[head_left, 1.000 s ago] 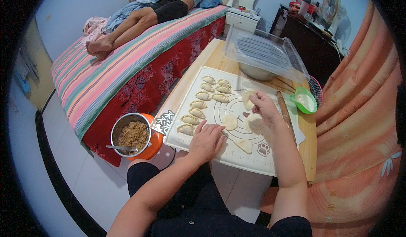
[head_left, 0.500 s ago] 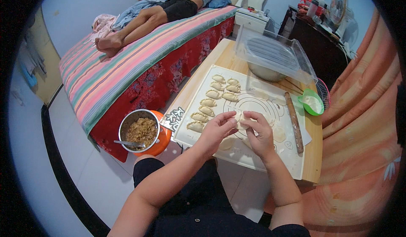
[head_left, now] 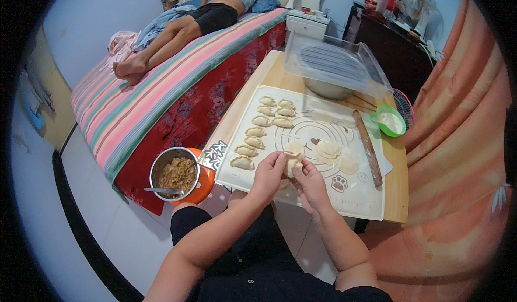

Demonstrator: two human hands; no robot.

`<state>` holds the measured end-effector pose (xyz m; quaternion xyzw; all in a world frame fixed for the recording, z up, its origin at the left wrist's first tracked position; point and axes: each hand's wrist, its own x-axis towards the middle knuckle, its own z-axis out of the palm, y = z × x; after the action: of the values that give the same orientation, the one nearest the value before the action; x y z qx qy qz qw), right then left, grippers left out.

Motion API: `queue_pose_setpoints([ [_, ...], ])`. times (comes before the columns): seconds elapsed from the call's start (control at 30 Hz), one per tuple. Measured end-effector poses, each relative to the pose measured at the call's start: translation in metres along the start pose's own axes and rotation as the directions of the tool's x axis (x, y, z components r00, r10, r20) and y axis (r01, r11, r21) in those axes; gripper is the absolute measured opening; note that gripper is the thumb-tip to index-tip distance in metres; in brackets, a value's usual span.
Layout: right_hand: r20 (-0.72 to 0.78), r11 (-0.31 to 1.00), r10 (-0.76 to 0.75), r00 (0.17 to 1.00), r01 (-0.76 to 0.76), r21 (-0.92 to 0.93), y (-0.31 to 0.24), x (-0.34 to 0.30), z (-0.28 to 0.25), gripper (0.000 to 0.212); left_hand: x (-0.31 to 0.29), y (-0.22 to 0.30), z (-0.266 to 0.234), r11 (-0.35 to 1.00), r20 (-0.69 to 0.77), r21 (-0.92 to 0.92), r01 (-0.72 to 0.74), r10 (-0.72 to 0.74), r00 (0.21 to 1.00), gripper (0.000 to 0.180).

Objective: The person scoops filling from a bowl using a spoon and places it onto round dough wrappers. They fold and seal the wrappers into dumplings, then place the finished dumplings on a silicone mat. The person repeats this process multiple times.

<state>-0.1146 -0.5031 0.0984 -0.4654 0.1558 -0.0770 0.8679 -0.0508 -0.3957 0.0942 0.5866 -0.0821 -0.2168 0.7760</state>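
Wooden bench (head_left: 396, 194) stands beside a striped bed (head_left: 161, 103), with an orange curtain to the bench's right. On the bench lies a white pastry mat (head_left: 323, 194). At the mat's near edge, the left hand (head_left: 268, 175) and right hand (head_left: 311, 183) close together on one dumpling wrapper (head_left: 293, 159). Nine folded dumplings (head_left: 258, 135) line the mat's left; three flat wrappers (head_left: 334, 154), one rolling pin (head_left: 368, 147).

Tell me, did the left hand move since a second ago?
Yes. The left hand lifted off the mat and came right to meet the right hand around a dumpling.
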Motion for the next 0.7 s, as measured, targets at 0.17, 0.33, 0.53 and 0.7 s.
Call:
queue_pose_setpoints([
  [0.17, -0.033, 0.961, -0.053, 0.998, 0.042, -0.272, 0.001, 0.005, -0.024, 0.021, -0.002, -0.004, -0.004, 0.944, 0.068, 0.318, -0.088, 0.069, 0.995, 0.024],
  [0.33, 0.019, 0.798, -0.148, 0.989, 0.131, -0.588, -0.017, 0.009, -0.033, 0.014, 0.003, 0.000, -0.007, 0.915, 0.079, 0.403, -0.027, -0.005, 0.997, 0.027],
  [0.53, 0.120, 0.784, -0.062, 0.991, 0.123, -0.608, -0.030, 0.013, -0.042, 0.019, 0.003, 0.005, -0.001, 0.967, 0.105, 0.077, 0.243, -0.250, 0.962, 0.026],
  [0.7, 0.148, 0.796, 0.028, 0.989, 0.068, -0.602, -0.039, 0.011, -0.034, 0.021, 0.003, 0.006, -0.003, 0.942, 0.136, 0.333, 0.024, -0.073, 0.988, 0.025],
])
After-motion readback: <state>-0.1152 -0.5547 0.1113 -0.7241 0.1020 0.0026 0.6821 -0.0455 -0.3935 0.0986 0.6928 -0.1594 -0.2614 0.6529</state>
